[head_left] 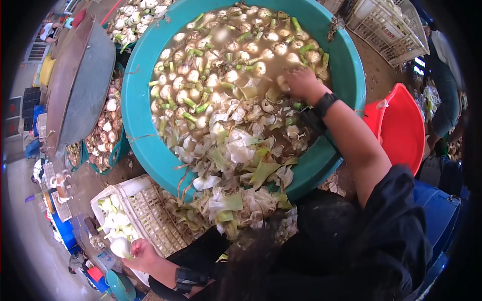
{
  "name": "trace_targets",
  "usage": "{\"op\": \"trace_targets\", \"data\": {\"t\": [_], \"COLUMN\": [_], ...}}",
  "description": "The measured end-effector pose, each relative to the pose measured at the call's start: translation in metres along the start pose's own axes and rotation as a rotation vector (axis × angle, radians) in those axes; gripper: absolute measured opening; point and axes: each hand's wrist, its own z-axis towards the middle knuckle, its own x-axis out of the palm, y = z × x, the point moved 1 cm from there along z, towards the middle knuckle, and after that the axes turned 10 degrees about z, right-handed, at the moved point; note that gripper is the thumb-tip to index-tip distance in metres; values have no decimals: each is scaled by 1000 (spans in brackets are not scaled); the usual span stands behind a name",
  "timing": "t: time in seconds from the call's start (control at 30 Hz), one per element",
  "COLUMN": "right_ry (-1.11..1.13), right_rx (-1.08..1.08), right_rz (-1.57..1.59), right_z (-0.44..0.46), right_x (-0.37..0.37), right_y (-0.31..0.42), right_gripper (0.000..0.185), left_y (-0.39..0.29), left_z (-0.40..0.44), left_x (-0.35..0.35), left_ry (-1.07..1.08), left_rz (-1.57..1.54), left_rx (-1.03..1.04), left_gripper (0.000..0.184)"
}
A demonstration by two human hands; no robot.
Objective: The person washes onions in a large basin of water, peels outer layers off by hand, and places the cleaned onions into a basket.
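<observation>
A round green tub (135, 125) fills the middle, holding murky brown water. Left of it leans a grey metal trough (90, 95); to its right stands a red basin (404, 125). A blue barrel (436, 200) sits at lower right, and part of another person (444, 100) shows at the right edge. A white crate (168, 220) lies near the tub's lower left, a pale crate (386, 32) beyond its upper right. Papery skins (240, 146) heap over the tub's near side, spilling past the rim. The right arm reaches over the tub, and the right hand (303, 83) is at the water among the bulbs; whether its fingers are closed on one, I cannot tell. The left hand (144, 256), at the white crate, has its fingers closed on the edge of a clean white bulb (120, 247). Peeled bulbs (116, 220) lie inside that crate. Smallest are the bulbs (193, 76) crowding the tub's far side, many dirt-streaked, several with green stems.
</observation>
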Motion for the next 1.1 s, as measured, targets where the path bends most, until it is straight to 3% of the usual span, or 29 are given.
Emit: {"op": "trace_targets", "data": {"t": [0.03,0.07,0.1,0.13,0.2,0.23,0.27,0.33,0.4,0.43,0.53,0.6,0.67,0.7,0.73,0.77,0.8,0.83,0.87,0.93,1.03,1.1], "right_ry": [-6,263,533,531,500,401,296,212,423,175,213,198,705,784,776,734,693,646,646,102,178,186], "right_rx": [0,144,285,278,122,59,-3,-235,-239,-398,-358,-406,290,387,392,347,300,13,17,-481,-466,-477], "right_rz": [0,103,209,216,530,824,1114,1231,1062,923,848,839,1750,1943,1943,1998,2051,1647,1648,961,858,818], "right_z": [2,6,7,6,5,-3,-16,-37,-51,-54,-56,-51,-49,-53,-54,-56,-57,-56,-58,-63,-60,-55], "right_x": [-12,-33,-46,-50,-53,-56,-61,-84,-113,-106,-95,-80,-74,-64,-68,-74,-80,-85,-81,-78,-71,-64], "right_y": [5,14,24,31,53,73,95,135,161,169,174,176,177,177,177,176,175,172,174,181,184,181], "right_gripper": [27,28,32,32,39,38,38,32,26,21,20,26,33,40,40,40,41,35,35,27,21,21], "left_y": [6,15,32,58,120,147,171,199,207,210,209,211,209,208,206,204,202,199,198,197,199,202], "left_z": [-2,-6,-11,-11,-50,-84,-100,-115,-111,-110,-107,-103,-100,-101,-102,-101,-95,-87,-83,-84,-79,-82], "left_x": [4,9,16,23,75,109,124,146,155,156,149,142,141,142,144,145,145,145,144,142,136,132], "left_ry": [-72,-145,85,463,528,518,659,663,678,699,661,598,751,757,855,949,954,988,1019,1009,1077,1063], "left_rz": [-69,-140,-9,126,365,662,789,803,878,952,839,798,606,605,606,605,606,703,801,901,952,816], "left_rx": [-51,-101,-199,-250,-466,-439,-437,-618,-546,-478,-553,-606,-728,-732,-601,-468,-473,-527,-582,-557,-530,-561], "left_gripper": [32,35,39,42,42,60,70,61,52,43,27,30,37,37,44,50,50,50,49,44,41,44]}}
